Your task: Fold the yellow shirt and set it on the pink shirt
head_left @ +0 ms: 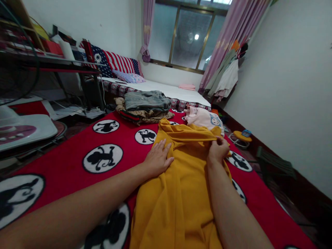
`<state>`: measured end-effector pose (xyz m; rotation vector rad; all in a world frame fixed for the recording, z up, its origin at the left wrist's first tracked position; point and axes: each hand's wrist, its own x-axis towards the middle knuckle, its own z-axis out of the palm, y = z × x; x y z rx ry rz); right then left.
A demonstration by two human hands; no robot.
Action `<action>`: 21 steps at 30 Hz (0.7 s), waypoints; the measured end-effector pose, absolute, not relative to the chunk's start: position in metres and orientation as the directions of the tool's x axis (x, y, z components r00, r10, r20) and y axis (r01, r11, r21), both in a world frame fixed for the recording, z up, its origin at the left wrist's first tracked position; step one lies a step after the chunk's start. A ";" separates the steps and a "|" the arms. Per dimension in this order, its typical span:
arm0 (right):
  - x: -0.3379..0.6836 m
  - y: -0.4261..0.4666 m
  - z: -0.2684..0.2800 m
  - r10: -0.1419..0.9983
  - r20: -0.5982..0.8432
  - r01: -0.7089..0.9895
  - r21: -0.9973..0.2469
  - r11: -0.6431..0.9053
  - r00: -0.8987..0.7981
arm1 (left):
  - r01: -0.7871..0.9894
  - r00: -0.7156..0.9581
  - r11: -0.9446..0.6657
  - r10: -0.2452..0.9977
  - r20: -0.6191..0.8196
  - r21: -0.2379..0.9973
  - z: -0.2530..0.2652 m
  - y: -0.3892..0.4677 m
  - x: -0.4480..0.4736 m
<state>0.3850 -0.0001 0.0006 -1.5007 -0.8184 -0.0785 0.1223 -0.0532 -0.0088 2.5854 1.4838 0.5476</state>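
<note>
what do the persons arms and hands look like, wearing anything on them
Both arms are bare from the bottom edge of the picture to the fingers: no sleeves, gloves or watch show. The left hand shows no ring or band on its fingers. The right hand also looks unadorned, though its fingers are curled, so part of them is hidden. No marks or tattoos are visible on either forearm.

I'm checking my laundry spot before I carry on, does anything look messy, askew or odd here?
Nothing is spilled or damaged. The mustard-yellow cloth garment lies rumpled on the red cartoon-print blanket, its top edge bunched in the right hand while the left hand lies flat on it. The stack of folded clothes behind looks tidy.
</note>
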 end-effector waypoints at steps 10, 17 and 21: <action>0.352 0.005 0.034 0.430 0.753 0.711 -0.639 0.295 0.499 | 0.785 0.490 -0.555 0.829 0.271 0.277 -0.012 -0.052 0.124; 0.304 0.065 0.036 0.822 0.548 0.843 -0.508 0.178 0.157 | 0.760 0.491 -0.566 0.822 0.289 0.319 -0.013 -0.053 0.123; 0.307 0.070 0.039 0.810 0.530 0.872 -0.486 0.047 0.252 | 0.713 0.460 -0.581 0.810 0.364 0.393 -0.012 -0.054 0.121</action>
